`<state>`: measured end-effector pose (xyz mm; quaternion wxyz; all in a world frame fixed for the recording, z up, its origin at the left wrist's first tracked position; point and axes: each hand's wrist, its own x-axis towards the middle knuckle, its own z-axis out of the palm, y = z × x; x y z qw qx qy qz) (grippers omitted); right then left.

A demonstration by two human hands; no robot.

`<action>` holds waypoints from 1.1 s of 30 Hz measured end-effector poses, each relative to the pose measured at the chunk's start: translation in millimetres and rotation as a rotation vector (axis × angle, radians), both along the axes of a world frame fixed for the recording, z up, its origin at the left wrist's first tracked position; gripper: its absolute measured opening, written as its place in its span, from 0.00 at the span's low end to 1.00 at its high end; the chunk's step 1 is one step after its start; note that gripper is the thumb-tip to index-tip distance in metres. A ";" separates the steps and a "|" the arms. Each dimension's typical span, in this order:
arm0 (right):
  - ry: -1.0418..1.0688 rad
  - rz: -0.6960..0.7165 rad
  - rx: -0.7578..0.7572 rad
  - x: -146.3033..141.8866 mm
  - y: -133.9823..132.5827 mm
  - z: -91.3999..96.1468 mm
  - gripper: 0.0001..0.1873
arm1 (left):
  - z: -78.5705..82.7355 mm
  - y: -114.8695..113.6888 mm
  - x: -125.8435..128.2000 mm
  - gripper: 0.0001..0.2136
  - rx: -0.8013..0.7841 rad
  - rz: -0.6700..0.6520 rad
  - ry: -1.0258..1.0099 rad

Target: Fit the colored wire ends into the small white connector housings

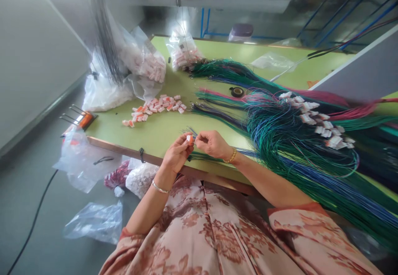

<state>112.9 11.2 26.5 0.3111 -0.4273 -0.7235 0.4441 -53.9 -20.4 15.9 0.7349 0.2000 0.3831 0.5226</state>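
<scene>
My left hand [176,154] pinches a small white and orange connector [190,139] above the near edge of the green table [161,132]. My right hand [213,143] is closed in a pinch right beside it, fingertips at the connector, holding thin wires [202,156] that trail off to the right. A loose heap of similar connectors [155,108] lies on the table beyond my hands. Large bundles of green, blue and pink wires [286,142] spread across the table's right side, several ending in white connectors [323,125].
Clear plastic bags of connectors [146,65] stand at the table's far left, another bag [183,51] farther back. A tape roll [236,92] lies mid-table. Bags [93,221] and a black cable [34,221] lie on the floor at left. A grey panel [363,71] leans at right.
</scene>
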 end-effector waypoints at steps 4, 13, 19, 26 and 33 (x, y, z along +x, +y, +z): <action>-0.021 -0.010 0.015 -0.4 -1.1 0.1 0.10 | 2.8 -1.1 1.8 0.13 -0.010 0.005 0.019; -0.025 -0.049 0.026 -1.7 -5.0 3.3 0.11 | -0.8 -3.4 2.9 0.15 0.077 0.038 0.124; -0.015 -0.033 0.031 -3.8 -5.3 -1.5 0.10 | -3.2 -7.1 14.3 0.16 0.152 0.156 0.366; -0.017 0.006 0.037 1.9 -6.0 3.0 0.09 | 2.7 -0.1 10.0 0.18 0.116 0.093 0.309; -0.105 0.007 0.043 3.5 -7.9 2.9 0.10 | 0.2 -2.0 13.5 0.19 0.104 0.105 0.325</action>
